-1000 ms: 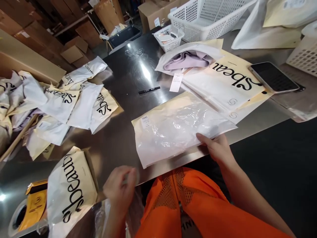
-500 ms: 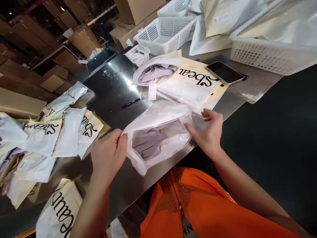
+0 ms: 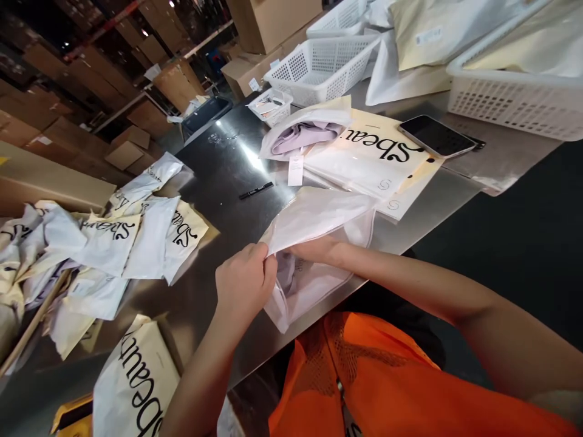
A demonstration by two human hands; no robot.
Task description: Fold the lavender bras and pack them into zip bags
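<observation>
A cream and clear plastic mailer bag [image 3: 319, 218] lies at the near edge of the steel table [image 3: 218, 176]. My left hand [image 3: 245, 284] pinches the bag's open mouth and lifts its upper flap. My right hand [image 3: 314, 250] reaches inside the bag, its fingers hidden by the plastic, against a pale lilac garment [image 3: 291, 274] that shows through the opening. My orange mesh vest [image 3: 364, 376] fills the bottom of the view.
Printed mailer bags [image 3: 136, 237] are heaped at the left, another [image 3: 136, 382] lies near left. Beyond are a black marker [image 3: 255, 190], a bag with a lilac garment [image 3: 305, 130], a stack of printed bags [image 3: 373, 158], a phone [image 3: 435, 135] and white baskets [image 3: 323, 67].
My left hand came up from below the table and took the bag's mouth. The bag was opened, and my right hand has gone from its edge into it.
</observation>
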